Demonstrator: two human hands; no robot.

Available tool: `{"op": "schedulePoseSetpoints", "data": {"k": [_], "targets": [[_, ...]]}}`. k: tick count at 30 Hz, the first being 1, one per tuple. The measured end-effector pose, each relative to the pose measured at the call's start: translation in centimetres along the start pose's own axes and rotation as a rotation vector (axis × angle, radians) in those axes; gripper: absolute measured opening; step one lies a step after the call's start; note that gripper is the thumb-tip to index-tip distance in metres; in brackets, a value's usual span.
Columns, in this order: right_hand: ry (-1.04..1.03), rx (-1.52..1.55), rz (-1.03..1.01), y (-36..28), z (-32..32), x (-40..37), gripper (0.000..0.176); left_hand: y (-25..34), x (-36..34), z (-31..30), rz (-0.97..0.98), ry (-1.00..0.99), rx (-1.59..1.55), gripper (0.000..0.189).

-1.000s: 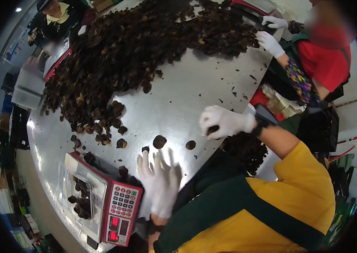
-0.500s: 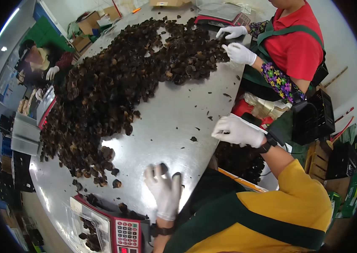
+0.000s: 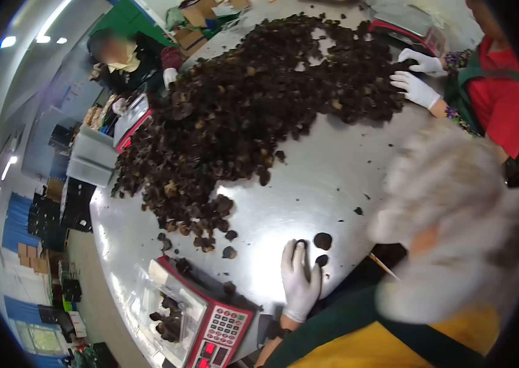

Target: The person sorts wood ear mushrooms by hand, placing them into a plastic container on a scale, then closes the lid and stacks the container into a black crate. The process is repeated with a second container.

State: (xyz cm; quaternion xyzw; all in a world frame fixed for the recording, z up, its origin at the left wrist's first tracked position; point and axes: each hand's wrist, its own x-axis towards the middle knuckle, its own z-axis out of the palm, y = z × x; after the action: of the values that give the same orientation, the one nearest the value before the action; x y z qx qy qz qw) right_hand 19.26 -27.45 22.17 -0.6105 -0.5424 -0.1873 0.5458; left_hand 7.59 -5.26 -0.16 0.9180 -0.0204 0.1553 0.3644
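Observation:
Dark brown, dried mushroom-like pieces [image 3: 228,122] lie in a large heap on the metal table [image 3: 308,178]. My left hand [image 3: 300,285], in a white glove, rests on the tabletop with its fingers stretched out, a small dark piece at its fingertips. Beside those fingers lie a round dark piece [image 3: 322,241] and a smaller dark piece [image 3: 321,260]. My right hand [image 3: 449,214], also gloved, is raised close to the camera and badly smeared by motion. Its fingers cannot be made out, nor whether anything is in them.
A red scale [image 3: 219,325] holding a clear tray of dark pieces [image 3: 167,322] stands left of my left hand. Another scale [image 3: 403,30] is at the far right, near a gloved co-worker [image 3: 505,92]. Across the table, another person [image 3: 130,67] works by a third scale [image 3: 130,126].
My right hand has risen from the table's edge toward the camera and blurred. The view has shifted, moving the table rightward in frame. Two dark pieces now show apart from my left fingers.

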Motion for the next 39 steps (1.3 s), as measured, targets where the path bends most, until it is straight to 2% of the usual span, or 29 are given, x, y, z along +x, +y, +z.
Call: {"op": "schedulePoseSetpoints", "data": {"k": [2,3,4,5,6,7,9,10,11,12,13,14,15,16,17,18,20,22,26,27,30,32,34,36,38,39], "targets": [[0.255,-0.407,0.073,-1.7,0.9,-0.3,0.05,-0.3,-0.5,0.5,-0.022,-0.018,-0.008,0.057],[0.219,-0.347,0.039,0.7,1.8,-0.2,0.013,-0.4,-0.3,0.5,-0.012,-0.003,-0.027,0.057],[0.073,0.043,0.394,-2.2,0.7,0.4,0.017,-0.4,-0.4,0.6,-0.006,0.002,-0.014,0.058],[-0.203,-0.348,0.44,-4.9,-0.9,-0.6,0.019,-0.4,-0.3,0.7,-0.016,0.001,-0.02,0.059],[-0.198,-0.348,0.43,-4.8,-0.2,-0.8,0.019,-0.4,-0.5,0.6,-0.026,-0.001,-0.025,0.059],[-0.154,-0.258,0.279,-4.4,0.5,-0.9,0.031,-0.7,-0.7,0.7,-0.027,-0.002,-0.024,0.059],[-0.078,-0.09,-0.028,-2.9,1.8,-1.0,0.068,-0.9,-0.7,0.6,-0.044,-0.019,-0.011,0.06],[-0.084,-0.103,-0.045,-1.0,2.6,-0.5,0.068,-1.0,-0.7,0.6,-0.042,-0.014,-0.008,0.06],[-0.032,-0.137,-0.37,1.9,3.7,0.4,0.021,-1.3,-0.8,0.8,-0.051,0.017,-0.049,0.052],[0.016,-0.162,-0.695,4.3,4.8,1.0,0.074,-1.5,-0.6,0.7,-0.01,0.006,-0.058,0.059],[0.005,-0.165,-0.715,5.6,5.7,1.1,0.074,-1.9,-0.8,0.9,-0.004,0.011,-0.087,0.059],[0.127,-0.385,-0.335,6.5,6.7,1.0,0.045,-2.2,-0.8,1.1,-0.003,0.016,-0.117,0.059],[0.244,-0.59,0.057,8.1,7.7,0.6,0.024,-2.0,-0.6,0.8,0.022,0.024,-0.083,0.057],[-0.181,-1.042,-0.171,14.2,5.5,0.6,0.025,-1.8,-0.6,0.9,0.006,0.033,-0.061,0.057],[0.277,-0.467,-0.216,14.9,7.6,6.8,0.027,-2.0,-0.6,1.0,0.012,0.041,-0.081,0.057],[0.301,-0.327,-0.064,18.5,8.5,8.3,0.029,-2.2,-0.7,1.1,0.019,0.046,-0.1,0.057],[0.159,-0.463,0.076,27.0,10.4,10.7,0.035,-2.2,-0.8,1.2,0.015,0.053,-0.116,0.057],[-0.284,-0.455,0.455,32.3,12.6,11.4,0.049,-2.2,-0.6,1.2,0.019,0.061,-0.124,0.056],[-0.582,-0.721,0.458,38.8,19.4,7.9,0.074,-2.5,-0.6,1.3,0.005,0.072,-0.123,0.052],[-0.701,-0.727,0.503,38.3,19.8,8.3,0.075,-2.5,-0.7,1.3,-0.008,0.056,-0.123,0.052],[-0.806,-0.592,0.493,36.8,18.4,7.2,0.072,-2.4,-0.7,1.5,-0.013,0.035,-0.1,0.051],[-0.899,-0.648,0.377,35.5,17.7,5.5,0.062,-1.9,-0.6,1.1,-0.044,0.03,-0.084,0.05],[-0.837,-0.588,0.293,33.4,17.2,1.9,0.057,-2.3,-0.6,1.1,-0.01,0.01,-0.085,0.05],[-0.793,-0.582,0.309,30.5,16.8,-0.4,0.054,-2.1,-0.6,1.0,-0.027,0.0,-0.078,0.05],[-0.808,-0.533,0.34,28.0,15.9,-1.8,0.061,-2.2,-0.7,1.0,-0.02,0.02,-0.087,0.05],[-0.761,-0.533,0.29,27.4,15.5,-3.0,0.063,-2.0,-0.7,0.8,-0.029,0.012,-0.102,0.049]]}}
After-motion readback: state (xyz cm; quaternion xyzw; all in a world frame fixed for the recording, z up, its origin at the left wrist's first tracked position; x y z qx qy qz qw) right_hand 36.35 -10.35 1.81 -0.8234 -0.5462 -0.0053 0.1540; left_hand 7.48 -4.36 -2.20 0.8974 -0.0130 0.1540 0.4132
